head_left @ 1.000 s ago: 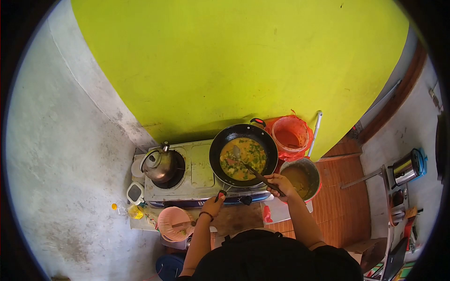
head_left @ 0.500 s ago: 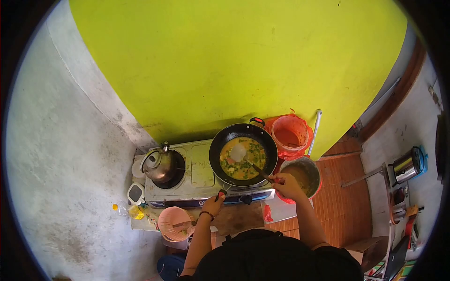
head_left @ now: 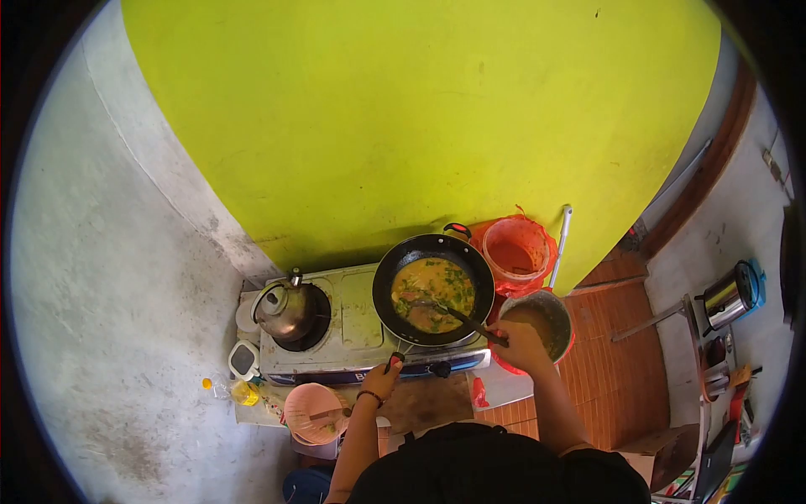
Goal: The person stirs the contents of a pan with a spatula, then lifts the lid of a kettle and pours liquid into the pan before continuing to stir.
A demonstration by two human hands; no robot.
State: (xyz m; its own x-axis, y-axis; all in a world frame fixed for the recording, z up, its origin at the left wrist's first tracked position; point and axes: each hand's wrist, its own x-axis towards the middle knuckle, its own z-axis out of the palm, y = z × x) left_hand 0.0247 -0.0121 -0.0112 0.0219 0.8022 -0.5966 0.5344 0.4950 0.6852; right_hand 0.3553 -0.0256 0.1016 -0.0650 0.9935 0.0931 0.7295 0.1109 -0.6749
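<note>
A metal kettle (head_left: 284, 316) sits on the left burner (head_left: 317, 331), with a yellow-capped bottle (head_left: 244, 393) and a pink basket (head_left: 304, 401) nearby. A tub (head_left: 522, 274) in a red bag (head_left: 514, 286) stands against the green wall (head_left: 420, 109); tiled floor (head_left: 609, 370) shows rightward.

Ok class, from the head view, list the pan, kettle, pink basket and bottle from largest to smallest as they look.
1. Pan
2. Kettle and pink basket: too alike to rank
3. Bottle
</note>
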